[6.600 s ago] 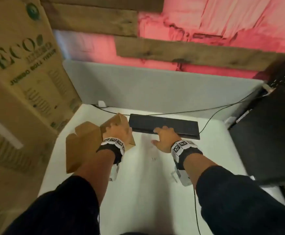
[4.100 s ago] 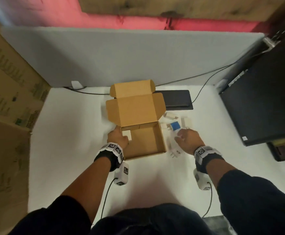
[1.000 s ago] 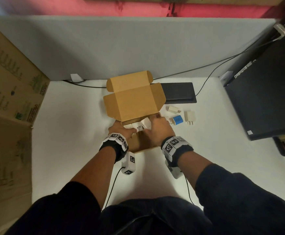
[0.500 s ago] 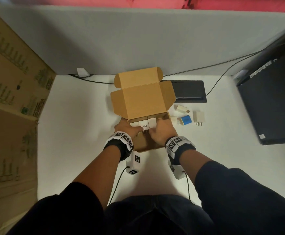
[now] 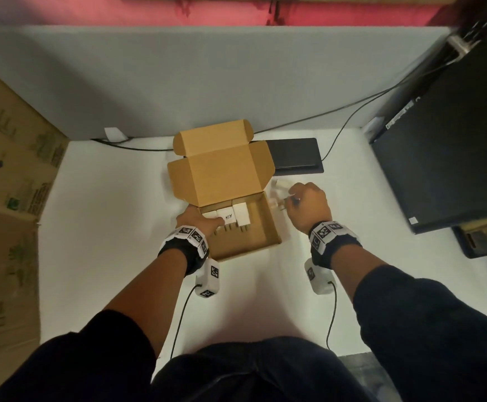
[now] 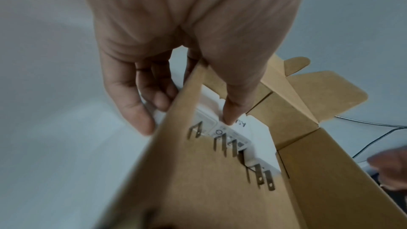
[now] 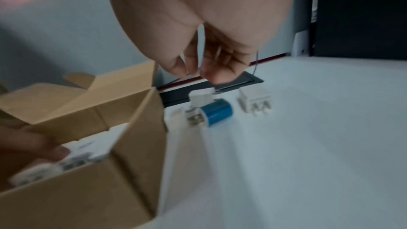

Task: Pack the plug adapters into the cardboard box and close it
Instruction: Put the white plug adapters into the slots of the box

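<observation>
Head view: left hand (image 5: 199, 224) clamps the matte cardboard box (image 5: 254, 236) wall; right hand (image 5: 309, 206) loosely curled, empty.

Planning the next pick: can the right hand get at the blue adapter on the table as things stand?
Probably yes. The right hand hovers empty above the blue adapter, nothing covering it; a white adapter close beside it may get nudged.

My left hand (image 5: 199, 223) straddles the left wall of the brown cardboard box (image 5: 251, 243), thumb inside, fingers (image 6: 132, 111) curled outside, pinching it. My right hand (image 5: 309, 206) hangs palm-down, fingers loosely curled, apparently empty, though blurred.
</observation>
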{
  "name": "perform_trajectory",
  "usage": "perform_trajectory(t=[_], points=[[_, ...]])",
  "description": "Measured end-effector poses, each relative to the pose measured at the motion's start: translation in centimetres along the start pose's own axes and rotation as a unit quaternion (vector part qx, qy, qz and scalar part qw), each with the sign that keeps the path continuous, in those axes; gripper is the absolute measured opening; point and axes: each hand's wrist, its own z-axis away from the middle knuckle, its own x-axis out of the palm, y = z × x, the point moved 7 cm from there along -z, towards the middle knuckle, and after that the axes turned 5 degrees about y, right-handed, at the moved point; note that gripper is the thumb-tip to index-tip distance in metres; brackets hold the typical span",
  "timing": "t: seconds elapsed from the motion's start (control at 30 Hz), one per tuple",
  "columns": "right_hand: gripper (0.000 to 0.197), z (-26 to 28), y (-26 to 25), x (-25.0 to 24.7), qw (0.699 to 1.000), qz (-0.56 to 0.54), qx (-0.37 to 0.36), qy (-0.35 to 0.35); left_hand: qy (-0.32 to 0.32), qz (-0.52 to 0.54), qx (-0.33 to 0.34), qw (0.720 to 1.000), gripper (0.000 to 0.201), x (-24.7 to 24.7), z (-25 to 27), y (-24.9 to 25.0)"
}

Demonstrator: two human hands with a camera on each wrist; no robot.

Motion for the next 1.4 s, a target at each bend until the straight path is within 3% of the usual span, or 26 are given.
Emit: perform_trajectory(t=[0.1, 0.27, 0.43, 0.57, 0.7, 0.83, 0.97, 1.17, 1.3, 1.4], points=[[0.036, -1.2, 2.9, -0.1, 0.996, 0.06, 0.052, -0.048, 0.0, 0.001, -0.01, 1.0, 0.052, 0.1, -0.2, 0.1], [0.053, -1.9, 4.7, 1.4, 0.98, 0.138, 0.062, -0.129, 0.0, -0.004, -0.007, 1.0, 0.048, 0.3, -0.4, 0.0], [0.042, -1.8, 5.7, 1.8, 0.98, 0.155, 0.089, -0.087, 0.002, -0.011, -0.007, 1.0, 0.053, 0.5, -0.5, -0.2], [0.035, -0.5, 7.2, 1.1, 0.99, 0.059, 0.125, -0.042, 0.005, -0.011, 0.001, 1.0, 0.055, 0.6, -0.5, -0.2], [0.038, 0.5, 3.9, -0.7, 0.992, -0.093, 0.044, 0.07, 0.002, -0.005, -0.001, 1.0, 0.056, 0.7, -0.5, -0.4], [0.025, 2.6, -3.4, -0.8, 0.984, -0.122, -0.113, 0.067, 0.001, -0.006, 0.004, 1.0, 0.065, 0.8, -0.5, -0.3], [0.019, 4.7, -7.6, 2.6, 0.981, -0.02, -0.195, -0.013, 0.001, 0.012, 0.008, 1.0, 0.064, 0.7, -0.5, -0.4], [0.029, 4.5, -8.9, 5.5, 0.966, 0.2, -0.14, -0.09, -0.009, 0.022, 0.021, 0.999, 0.06, 0.7, -0.7, -0.4], [0.023, 3.6, -10.4, 6.5, 0.955, 0.24, -0.11, -0.139, -0.017, 0.008, 0.041, 0.999, 0.052, 0.9, -0.7, -0.4], [0.021, 2.7, -10.8, 6.8, 0.96, 0.227, -0.091, -0.135, -0.009, -0.001, 0.05, 0.999, 0.049, 0.7, -0.6, -0.3]])
